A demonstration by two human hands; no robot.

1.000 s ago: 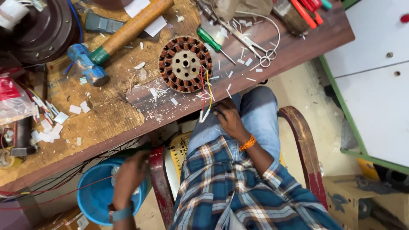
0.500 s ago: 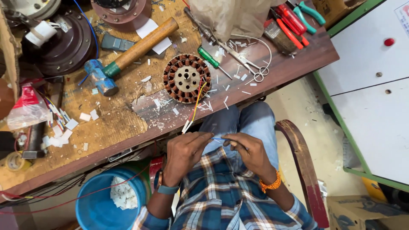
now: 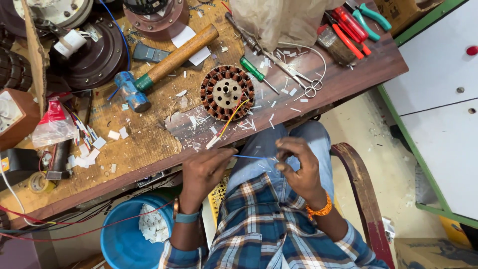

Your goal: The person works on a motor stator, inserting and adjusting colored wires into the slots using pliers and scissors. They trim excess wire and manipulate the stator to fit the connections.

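My left hand [image 3: 204,172] and my right hand [image 3: 298,164] are raised over my lap, just below the edge of the wooden workbench [image 3: 149,142]. Between them stretches a thin blue wire [image 3: 251,157], pinched at each end by the fingertips. On the bench above sits a round motor stator [image 3: 227,92] with copper windings. Yellow and red leads [image 3: 228,119] trail from the stator toward the bench edge near my left hand.
A hammer [image 3: 164,65], a green-handled screwdriver [image 3: 255,70], scissors [image 3: 294,77], red and green pliers [image 3: 358,22] and motor housings [image 3: 94,50] lie on the bench. A blue bucket [image 3: 124,234] with paper scraps stands under it. A wooden chair arm [image 3: 361,184] is at my right.
My left hand came up from the blue bucket to my lap. Both hands met and now hold a blue wire stretched between them.
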